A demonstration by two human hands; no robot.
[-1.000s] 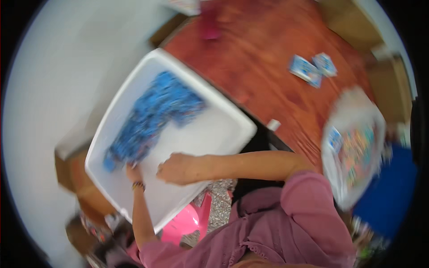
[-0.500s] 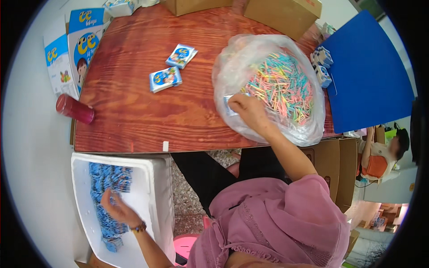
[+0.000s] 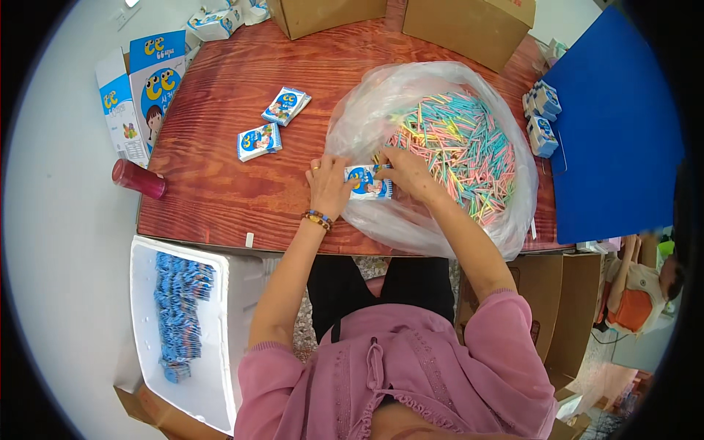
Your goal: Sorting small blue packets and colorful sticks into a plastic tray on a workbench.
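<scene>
A blue-and-white packet (image 3: 367, 189) lies at the near left side of a large clear plastic bag (image 3: 433, 226). My left hand (image 3: 328, 189) holds its left end, the thumb on top and the fingers bent beyond it. My right hand (image 3: 409, 174) is closed at the packet's right upper edge, fingertips pinched together. Whether the right fingers also hold a stick is too small to tell. Just beyond the right hand, thin pastel sticks (image 3: 469, 139), pink, yellow and blue-green, fill the open bag.
Two small stacks of similar packets (image 3: 258, 142) lie on the red wooden table (image 3: 213, 198). Left stand a red cylinder (image 3: 139, 179) and a printed carton (image 3: 155, 88). Below, a white foam box (image 3: 220, 323) holds rows of blue packets. Cardboard boxes (image 3: 469, 29) and a blue panel (image 3: 616, 132) border the table.
My left hand has risen from the foam box to the table and taken the packet's left end. The packet has turned face up, and my right hand stays near the bag's left side.
</scene>
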